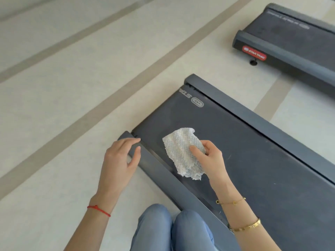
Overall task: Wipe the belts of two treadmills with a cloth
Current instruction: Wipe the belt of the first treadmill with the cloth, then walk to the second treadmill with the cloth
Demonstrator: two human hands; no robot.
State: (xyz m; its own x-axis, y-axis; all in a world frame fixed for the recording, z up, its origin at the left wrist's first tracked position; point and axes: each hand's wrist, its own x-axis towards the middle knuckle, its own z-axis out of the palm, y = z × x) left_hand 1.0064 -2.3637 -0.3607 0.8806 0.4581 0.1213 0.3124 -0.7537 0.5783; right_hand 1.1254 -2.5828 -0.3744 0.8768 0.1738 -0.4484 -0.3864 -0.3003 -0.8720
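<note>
1. The right hand [208,158], just below the middle of the frame, pinches a white textured cloth [183,153] between thumb and curled fingers; that grip is closed on the cloth's right edge.
2. The cloth lies crumpled and partly spread on the dark belt [244,160] of the near treadmill, close to the belt's left edge and a little way in from its end.
3. The left hand [121,156], left of centre, rests on the end of the grey side rail [154,171], its fingers bent loosely over the rail's corner and its thumb against the rail's inner side; it holds nothing.
4. A red string bracelet [98,210] circles the left wrist, and two gold bracelets [246,226] sit on the right forearm.
5. The belt carries a pale printed logo [192,100] near its far end, and a second grey side rail [253,113] runs along its right side.
6. The person's knees in blue trousers [172,230] show at the bottom centre, beside the near rail.
7. A second treadmill [290,33] sits in the upper right of the frame, well apart from the first, with a red badge [254,53] on its end cover.
8. Both machines stand on a pale floor [72,87] crossed by tan stripes.
</note>
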